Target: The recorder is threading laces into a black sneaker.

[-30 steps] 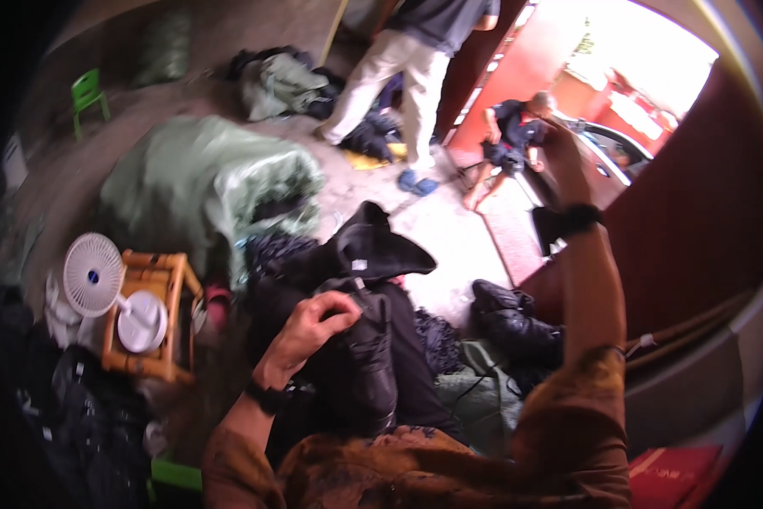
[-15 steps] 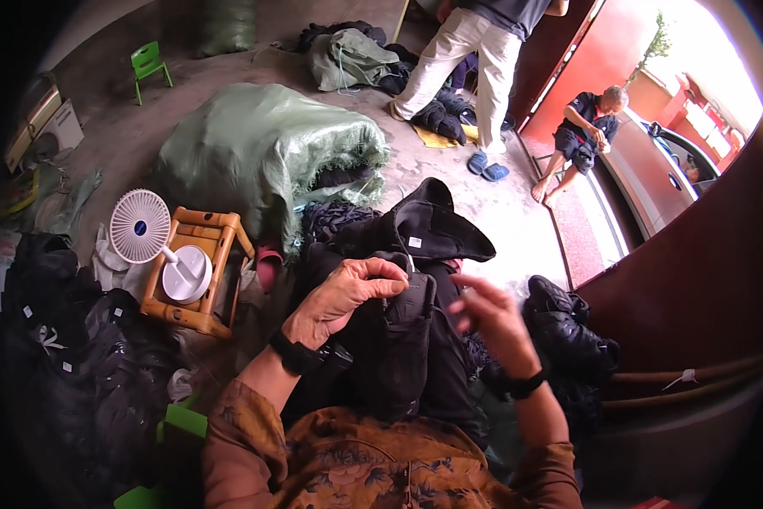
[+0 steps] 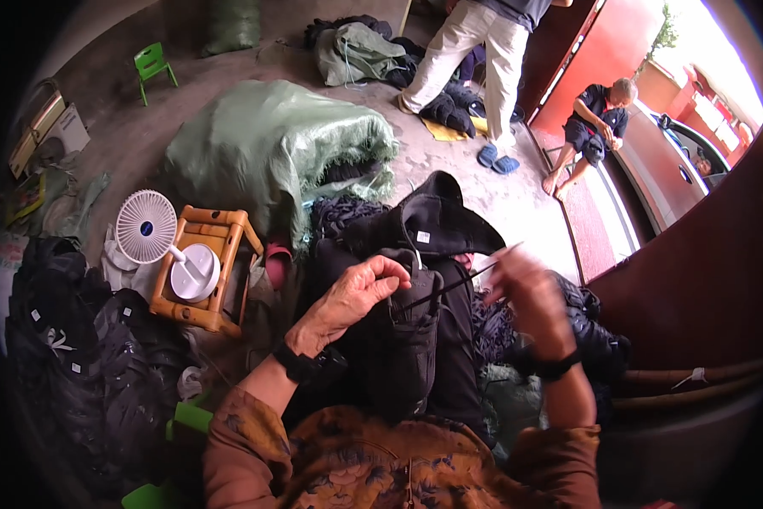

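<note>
Across my lap lies a long black fabric article (image 3: 413, 365), its exact kind unclear. At its upper end my left hand (image 3: 347, 297) has finger and thumb closed near a small whitish bit; what lies between the tips is partly hidden. A thin black cord (image 3: 439, 294) runs taut from the article up to my right hand (image 3: 530, 293), which is raised to the right, blurred, with its fingers closed on the cord. Just beyond the hands rests a wide, flared black piece (image 3: 445, 222) with a small white label.
A bamboo stool (image 3: 220, 301) bearing a white fan (image 3: 196, 273) stands to the left, beside piles of black articles (image 3: 76, 339). A large green sack (image 3: 254, 144) lies ahead. One person (image 3: 492, 51) stands beyond; another (image 3: 594, 127) sits by the doorway. Blue slippers (image 3: 498, 159) lie between.
My right hand has moved up and to the right, drawing the black cord out into a taut line. My left hand stays near the article's upper end. The view has shifted slightly.
</note>
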Motion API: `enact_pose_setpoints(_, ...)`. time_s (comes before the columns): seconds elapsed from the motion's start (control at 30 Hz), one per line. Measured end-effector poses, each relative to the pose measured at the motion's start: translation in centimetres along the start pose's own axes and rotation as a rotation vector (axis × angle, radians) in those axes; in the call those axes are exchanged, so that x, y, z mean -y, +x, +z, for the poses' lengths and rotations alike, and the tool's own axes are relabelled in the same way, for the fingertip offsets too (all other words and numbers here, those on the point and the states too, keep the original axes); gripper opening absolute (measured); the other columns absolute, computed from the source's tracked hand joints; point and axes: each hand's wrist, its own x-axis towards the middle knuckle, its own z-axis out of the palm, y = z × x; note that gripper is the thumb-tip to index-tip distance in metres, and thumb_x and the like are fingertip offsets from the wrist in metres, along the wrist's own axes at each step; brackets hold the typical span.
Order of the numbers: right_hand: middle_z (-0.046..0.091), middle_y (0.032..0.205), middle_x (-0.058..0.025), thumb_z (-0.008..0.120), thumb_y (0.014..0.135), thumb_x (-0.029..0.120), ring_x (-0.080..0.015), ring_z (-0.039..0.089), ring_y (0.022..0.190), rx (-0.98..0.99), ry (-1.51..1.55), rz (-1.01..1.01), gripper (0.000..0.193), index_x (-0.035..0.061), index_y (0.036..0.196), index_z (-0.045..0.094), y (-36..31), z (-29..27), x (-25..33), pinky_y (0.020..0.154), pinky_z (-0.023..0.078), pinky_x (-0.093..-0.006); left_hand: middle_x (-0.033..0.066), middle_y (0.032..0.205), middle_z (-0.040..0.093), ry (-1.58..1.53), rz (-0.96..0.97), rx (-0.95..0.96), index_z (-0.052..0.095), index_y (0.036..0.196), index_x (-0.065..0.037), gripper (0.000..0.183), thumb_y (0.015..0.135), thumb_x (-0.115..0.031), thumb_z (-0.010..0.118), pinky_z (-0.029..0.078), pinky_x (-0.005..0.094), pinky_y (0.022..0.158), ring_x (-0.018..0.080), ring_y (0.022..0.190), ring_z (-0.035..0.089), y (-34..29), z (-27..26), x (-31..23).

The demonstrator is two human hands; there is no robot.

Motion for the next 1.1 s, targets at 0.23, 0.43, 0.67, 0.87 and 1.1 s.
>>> enact_pose_setpoints(0.23, 0.057, 0.070, -0.0015, 0.052, 0.097, 0.014, -0.0103, 0.049, 0.059, -1.087, -0.399, -0.689, 0.020, 0.0009, 0.105, 0.065, -2.2, -22.7, 15.4, 0.057, 0.042, -0.0255, 0.0002, 0.104, 0.063, 0.142, 0.073, 0.015, 0.063, 0.106, -0.003, 0.015, 0.095, -0.011, 0.057, 0.038, 0.0245, 0.096, 0.0080, 0.103, 0.054, -0.4, -0.8, 0.9)
enact_pose_setpoints(0.43, 0.064, 0.076, -0.0051, 0.060, 0.092, 0.007, -0.0120, 0.056, 0.059, -0.920, -0.093, -0.553, 0.011, -0.0011, 0.094, 0.067, -1.9, -26.8, 5.8, 0.053, 0.046, -0.0237, 0.0096, 0.115, 0.064, 0.523, 0.257, -0.127, 0.062, 0.103, -0.001, 0.019, 0.085, 0.000, 0.059, 0.049, 0.0314, 0.089, 0.0187, 0.110, 0.059, -0.7, 0.1, -1.7)
enact_pose_setpoints(0.67, 0.070, 0.096, -0.0123, 0.055, 0.099, 0.026, -0.0112, 0.061, 0.065, -0.666, -0.039, -0.024, 0.030, -0.0005, 0.113, 0.059, -0.9, -16.7, -0.5, 0.064, 0.053, -0.0238, 0.0148, 0.129, 0.060, 0.713, 0.348, 0.327, 0.048, 0.136, -0.004, 0.057, 0.085, -0.018, 0.070, 0.043, 0.0367, 0.101, 0.0281, 0.120, 0.057, 1.6, 5.1, -15.6)
enact_pose_setpoints(0.87, 0.068, 0.098, -0.0112, 0.057, 0.098, 0.030, -0.0101, 0.061, 0.069, -0.427, -0.097, -0.050, 0.035, -0.0008, 0.114, 0.057, -3.0, -13.2, 0.3, 0.071, 0.054, -0.0247, 0.0108, 0.137, 0.051, 0.321, 0.810, -0.145, 0.051, 0.130, -0.002, 0.044, 0.086, 0.002, 0.054, 0.034, 0.0316, 0.107, 0.0204, 0.129, 0.046, 9.9, -1.6, -21.8)
enact_pose_setpoints(1.1, 0.069, 0.105, -0.0117, 0.055, 0.099, 0.029, -0.0109, 0.062, 0.073, -0.648, -0.043, 0.029, 0.034, 0.0004, 0.118, 0.056, -4.9, -15.7, -0.9, 0.074, 0.054, -0.0248, 0.0049, 0.153, 0.035, 0.108, 0.884, -0.872, 0.035, 0.148, -0.014, 0.053, 0.098, -0.030, 0.046, 0.024, 0.0449, 0.111, 0.0208, 0.141, 0.030, 4.9, -21.4, -24.8)
